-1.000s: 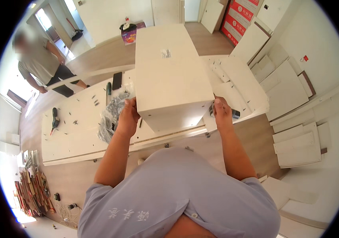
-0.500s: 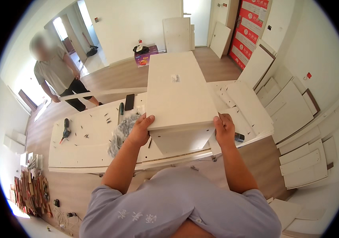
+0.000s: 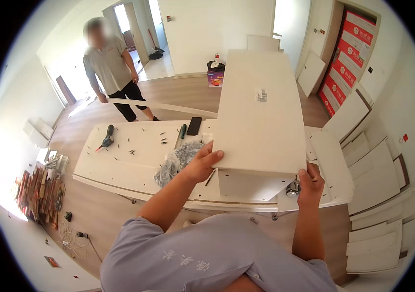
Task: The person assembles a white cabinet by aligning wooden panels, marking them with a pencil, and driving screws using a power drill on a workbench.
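A large white panel box [image 3: 261,109], with a label on its top face, stands on the work surface in front of me. My left hand [image 3: 205,163] grips its near left corner, thumb on top and fingers curled below the edge. At the near right corner, my right hand [image 3: 311,182] is closed the same way, with the fingertips partly hidden. Below the top, the box's inner white side shows in shadow. Beside my right hand lies a partly covered, dark and silvery cylindrical tool [image 3: 293,188]. Clear plastic wrapping [image 3: 176,163] is bunched next to my left wrist.
White boards [image 3: 134,168] form the work surface, bearing a power drill [image 3: 106,137], a phone [image 3: 194,126], a green-handled tool [image 3: 183,131] and scattered fittings. Across it, a person [image 3: 112,68] holds a long white strip [image 3: 168,105]. Panels [image 3: 372,165] lean along the right wall.
My view has turned left, so the whole scene sits further right. The box's top face looks longer, its far edge higher in view. Both hands keep their grip on the corners.
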{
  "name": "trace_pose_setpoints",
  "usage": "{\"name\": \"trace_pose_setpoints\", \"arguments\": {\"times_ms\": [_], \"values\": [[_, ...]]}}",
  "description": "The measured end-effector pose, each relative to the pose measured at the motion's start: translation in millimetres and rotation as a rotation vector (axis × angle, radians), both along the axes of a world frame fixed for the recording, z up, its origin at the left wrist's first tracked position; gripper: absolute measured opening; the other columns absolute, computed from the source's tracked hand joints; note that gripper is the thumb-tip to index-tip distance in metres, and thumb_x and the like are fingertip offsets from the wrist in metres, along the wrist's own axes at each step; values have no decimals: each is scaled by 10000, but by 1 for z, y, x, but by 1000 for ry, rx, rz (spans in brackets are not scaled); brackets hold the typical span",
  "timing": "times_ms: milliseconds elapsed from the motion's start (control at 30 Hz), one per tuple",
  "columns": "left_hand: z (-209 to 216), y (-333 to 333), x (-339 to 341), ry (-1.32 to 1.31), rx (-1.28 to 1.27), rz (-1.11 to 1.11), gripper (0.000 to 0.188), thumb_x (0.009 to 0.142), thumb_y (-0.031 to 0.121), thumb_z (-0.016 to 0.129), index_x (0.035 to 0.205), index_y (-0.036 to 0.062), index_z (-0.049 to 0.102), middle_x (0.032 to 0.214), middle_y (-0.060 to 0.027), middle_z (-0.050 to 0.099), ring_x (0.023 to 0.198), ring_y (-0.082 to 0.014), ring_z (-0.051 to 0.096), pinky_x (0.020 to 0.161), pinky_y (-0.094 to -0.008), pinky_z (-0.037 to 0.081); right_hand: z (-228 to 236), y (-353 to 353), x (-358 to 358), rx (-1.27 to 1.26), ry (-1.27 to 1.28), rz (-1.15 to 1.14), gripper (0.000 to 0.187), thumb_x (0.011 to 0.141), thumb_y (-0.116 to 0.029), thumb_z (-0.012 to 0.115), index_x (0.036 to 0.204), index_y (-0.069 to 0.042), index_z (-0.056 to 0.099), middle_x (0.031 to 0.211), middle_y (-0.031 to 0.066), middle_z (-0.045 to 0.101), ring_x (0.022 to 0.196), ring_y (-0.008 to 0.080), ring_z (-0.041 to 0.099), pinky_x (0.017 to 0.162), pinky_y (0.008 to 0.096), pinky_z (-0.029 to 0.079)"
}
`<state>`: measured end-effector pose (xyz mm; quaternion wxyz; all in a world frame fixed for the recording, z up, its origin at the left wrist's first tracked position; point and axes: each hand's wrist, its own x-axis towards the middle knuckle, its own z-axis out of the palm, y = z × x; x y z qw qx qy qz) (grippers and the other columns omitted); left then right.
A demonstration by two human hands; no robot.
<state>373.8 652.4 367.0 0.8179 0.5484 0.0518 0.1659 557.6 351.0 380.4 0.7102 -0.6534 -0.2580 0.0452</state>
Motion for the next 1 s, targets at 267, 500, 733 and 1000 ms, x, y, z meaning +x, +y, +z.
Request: {"name": "trace_pose_setpoints", "arguments": {"times_ms": [267, 500, 733, 1000], "values": [[10, 1, -96, -161, -198, 64, 606, 1001, 221, 664, 1511, -8, 429, 1404, -132, 606, 1297, -231, 581, 1093, -398, 463, 13, -1, -7, -73, -380, 185, 372, 965, -280, 724, 1178, 25, 739, 967, 47, 610, 728, 85, 491, 609, 236, 365], [-20, 20, -196, -51, -93, 343, 675, 982, 263, 660, 1513, -61, 397, 1407, -170, 601, 1296, -253, 591, 1076, -396, 480, -3, -7, 10, 351, -27, 103, 551, 1031, -506, 487, 973, 0, 696, 900, 83, 624, 783, 184, 558, 716, 312, 425], [-47, 78, -263, 21, -74, 534, 517, 993, 164, 599, 1450, -48, 482, 1349, -142, 634, 1237, -209, 602, 1068, -363, 468, -39, 9, 47, 194, 84, 108, 592, 1044, -506, 474, 1016, 44, 693, 840, 116, 638, 796, 186, 567, 703, 324, 438], [-48, 193, -342, 352, 257, 658, 403, 1002, 111, 562, 1366, -61, 539, 1291, -120, 657, 1210, -179, 584, 1067, -334, 442, -39, 129, -30, -326, -446, -187, 327, 1085, -278, 565, 1138, 8, 714, 1001, 103, 714, 891, 211, 668, 849, 345, 541]]}}
